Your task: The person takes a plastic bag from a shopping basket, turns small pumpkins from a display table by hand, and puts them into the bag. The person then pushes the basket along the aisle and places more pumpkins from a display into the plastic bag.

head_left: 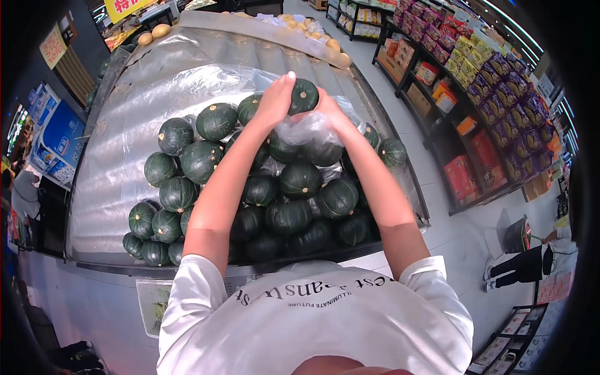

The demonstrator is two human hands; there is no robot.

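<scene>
The person holds a dark green kabocha squash (304,95) up at the far side of a heaped pile of kabocha squashes (301,179) on a sloping metal display stand (119,181). The left hand (278,100) lies along its left side, fingers pressed together; the right hand (328,109) is at its right side, its fingers mostly hidden, so whether they are spread or pinching cannot be told. A crumpled clear plastic bag (309,130) hangs by the right hand, just below the raised squash.
</scene>
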